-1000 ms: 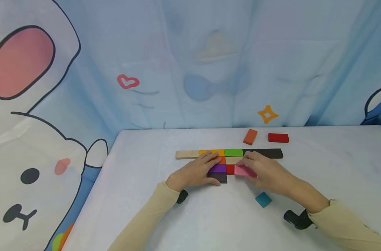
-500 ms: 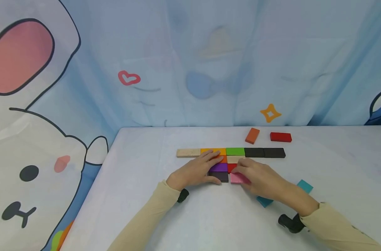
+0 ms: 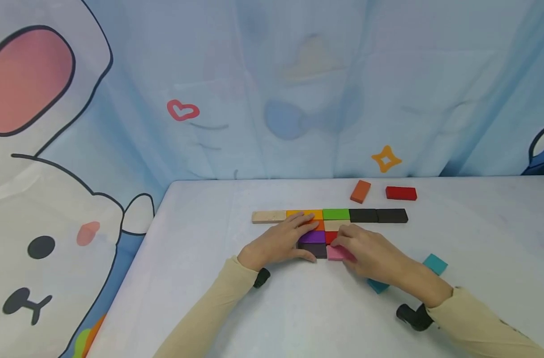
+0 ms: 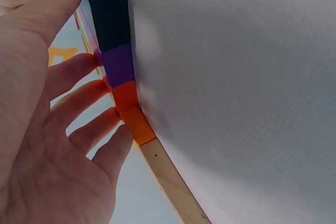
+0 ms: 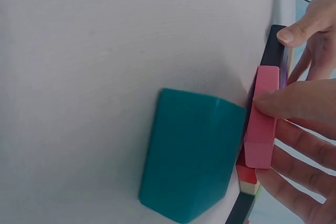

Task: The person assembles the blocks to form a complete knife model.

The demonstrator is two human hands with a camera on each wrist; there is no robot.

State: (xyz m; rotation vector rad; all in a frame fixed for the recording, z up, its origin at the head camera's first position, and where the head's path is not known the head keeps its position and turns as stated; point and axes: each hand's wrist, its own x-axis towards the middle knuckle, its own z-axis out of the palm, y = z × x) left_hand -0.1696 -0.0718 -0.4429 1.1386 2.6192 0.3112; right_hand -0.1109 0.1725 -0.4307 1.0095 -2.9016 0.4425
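The work surface is a white-topped table (image 3: 487, 228); its left edge slants toward the near left. Beyond the far edge hangs a light-blue fabric backdrop (image 3: 263, 54) — folds visible at right. Printed motifs: a large white animal figure (image 3: 61, 214) at left, with a pink inner ear (image 3: 28, 82); a red heart outline (image 3: 194, 114), left of centre; an orange four-pointed star (image 3: 378, 158), right of centre. Lighting is diffuse — shadows are soft.
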